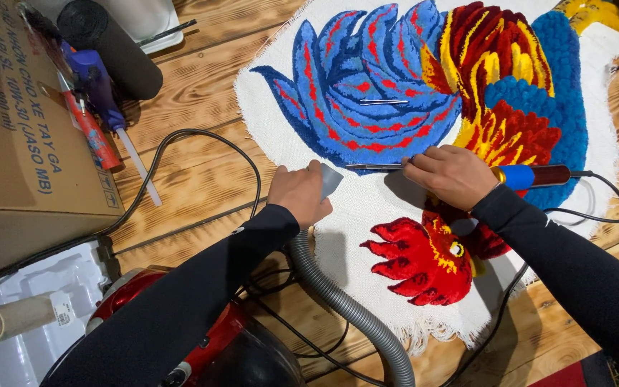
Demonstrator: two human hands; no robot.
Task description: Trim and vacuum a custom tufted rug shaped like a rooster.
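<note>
Red vacuum cleaner (180, 337) sits closest, at the bench's near edge, its grey ribbed hose (352, 308) running up to the left hand (299, 193). That hand's fingers are curled shut around the grey nozzle (329, 179), pressed on the white backing of the tufted rooster rug (424, 107). The right hand (449, 175) has its fingers closed around a blue-handled corded tool (531, 175), its metal tip lying along the blue feathers' lower edge. At the left edge stands a brown cardboard box (16, 143) with dark print; a glue gun (94, 86) and black roll (112, 50) lie beside it. A cardboard tube (12, 319) rests on white foam (30, 344) at the near-left corner. Black cables (202, 136) loop across the wooden bench (195, 86).
</note>
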